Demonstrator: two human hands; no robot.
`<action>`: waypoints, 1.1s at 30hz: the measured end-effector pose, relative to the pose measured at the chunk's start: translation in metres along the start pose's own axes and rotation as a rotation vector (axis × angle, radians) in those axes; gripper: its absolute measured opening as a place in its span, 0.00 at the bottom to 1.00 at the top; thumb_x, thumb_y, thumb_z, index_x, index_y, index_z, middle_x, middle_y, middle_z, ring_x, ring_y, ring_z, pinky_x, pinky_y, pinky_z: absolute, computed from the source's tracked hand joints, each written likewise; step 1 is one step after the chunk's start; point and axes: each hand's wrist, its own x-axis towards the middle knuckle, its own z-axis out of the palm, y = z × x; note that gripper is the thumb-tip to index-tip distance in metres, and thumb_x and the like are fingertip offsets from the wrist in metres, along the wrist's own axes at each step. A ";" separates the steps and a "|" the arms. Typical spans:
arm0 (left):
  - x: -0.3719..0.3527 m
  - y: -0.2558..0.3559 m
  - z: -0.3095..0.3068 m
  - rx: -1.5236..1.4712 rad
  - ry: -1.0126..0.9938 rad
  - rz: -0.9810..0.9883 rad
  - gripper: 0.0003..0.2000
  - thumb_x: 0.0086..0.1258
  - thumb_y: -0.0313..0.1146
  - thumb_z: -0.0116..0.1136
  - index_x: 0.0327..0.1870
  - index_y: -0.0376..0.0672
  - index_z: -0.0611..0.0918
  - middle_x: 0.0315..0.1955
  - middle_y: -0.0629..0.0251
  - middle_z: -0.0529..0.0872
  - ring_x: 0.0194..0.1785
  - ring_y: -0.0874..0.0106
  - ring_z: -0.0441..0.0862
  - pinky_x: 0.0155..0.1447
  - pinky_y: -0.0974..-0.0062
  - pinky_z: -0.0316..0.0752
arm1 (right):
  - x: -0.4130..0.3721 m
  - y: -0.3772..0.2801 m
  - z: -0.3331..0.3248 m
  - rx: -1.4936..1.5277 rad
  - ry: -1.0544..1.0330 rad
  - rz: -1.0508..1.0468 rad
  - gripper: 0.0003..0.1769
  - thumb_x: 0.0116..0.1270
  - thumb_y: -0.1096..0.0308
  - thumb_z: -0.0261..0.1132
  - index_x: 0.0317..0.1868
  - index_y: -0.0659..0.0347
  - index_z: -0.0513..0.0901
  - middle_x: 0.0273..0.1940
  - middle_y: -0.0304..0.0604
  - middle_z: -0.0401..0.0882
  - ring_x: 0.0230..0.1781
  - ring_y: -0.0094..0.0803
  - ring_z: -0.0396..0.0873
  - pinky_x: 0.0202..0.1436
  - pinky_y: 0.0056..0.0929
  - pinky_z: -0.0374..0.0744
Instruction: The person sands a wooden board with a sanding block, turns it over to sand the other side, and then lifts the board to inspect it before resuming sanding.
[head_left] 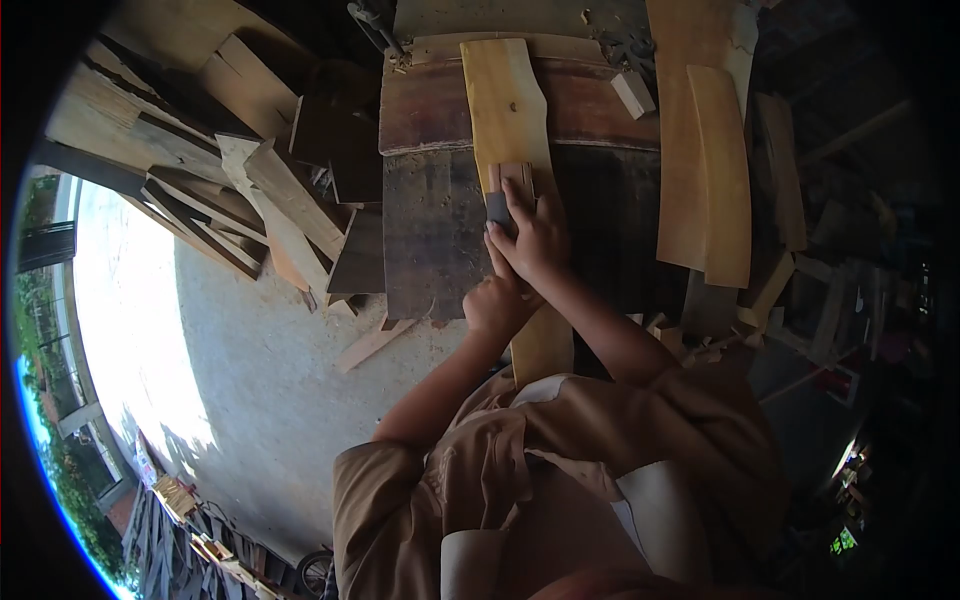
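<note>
We see a long yellow board (507, 105) flat on the dark worktop (425, 235), running lengthwise away from the person; its near end reaches the body, probably so both arms work straight along it. On it sits a wooden block (513, 172), with a grey patch on its left side; can't tell what that is.

Right hand (540, 240): grip closed on the block, fingers laid forward over the top, we'd say to press down and steer. Left hand (492, 303): just behind and below the right, mostly folded, one finger pointing up toward the block. Can't tell if that grip holds block, board or nothing; we guess it braces from behind.

Small offcut (632, 94) lies on the far right of the worktop, apart from the board, likely kept clear of the hands. Larger planks (727, 180) lie to the right, lumber (290, 200) is heaped left.
</note>
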 end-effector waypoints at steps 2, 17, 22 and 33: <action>-0.058 -0.006 0.036 0.035 0.048 0.071 0.59 0.45 0.70 0.53 0.64 0.23 0.47 0.14 0.61 0.80 0.13 0.73 0.77 0.14 0.74 0.69 | -0.060 -0.009 -0.019 0.074 -0.142 0.154 0.38 0.51 0.51 0.65 0.64 0.45 0.65 0.38 0.53 0.67 0.31 0.47 0.75 0.29 0.39 0.76; 0.179 0.002 -0.080 -0.047 0.064 -0.066 0.55 0.52 0.63 0.53 0.65 0.28 0.38 0.25 0.52 0.83 0.28 0.56 0.83 0.30 0.62 0.77 | 0.195 0.010 0.024 0.099 -0.171 0.164 0.35 0.53 0.47 0.61 0.63 0.42 0.66 0.45 0.58 0.72 0.40 0.51 0.77 0.42 0.42 0.77; 0.229 0.005 -0.104 -0.018 0.098 -0.138 0.49 0.57 0.60 0.47 0.66 0.31 0.39 0.32 0.49 0.83 0.36 0.53 0.82 0.39 0.59 0.77 | 0.257 0.017 0.050 0.101 -0.112 0.081 0.37 0.51 0.47 0.62 0.63 0.45 0.66 0.44 0.57 0.72 0.44 0.49 0.76 0.45 0.41 0.76; -0.041 0.002 0.017 -0.002 -0.074 0.051 0.60 0.46 0.68 0.56 0.65 0.23 0.42 0.20 0.60 0.82 0.18 0.73 0.80 0.18 0.75 0.73 | -0.047 -0.007 -0.017 0.048 -0.143 0.181 0.38 0.53 0.52 0.63 0.65 0.43 0.61 0.44 0.60 0.67 0.33 0.52 0.76 0.33 0.42 0.77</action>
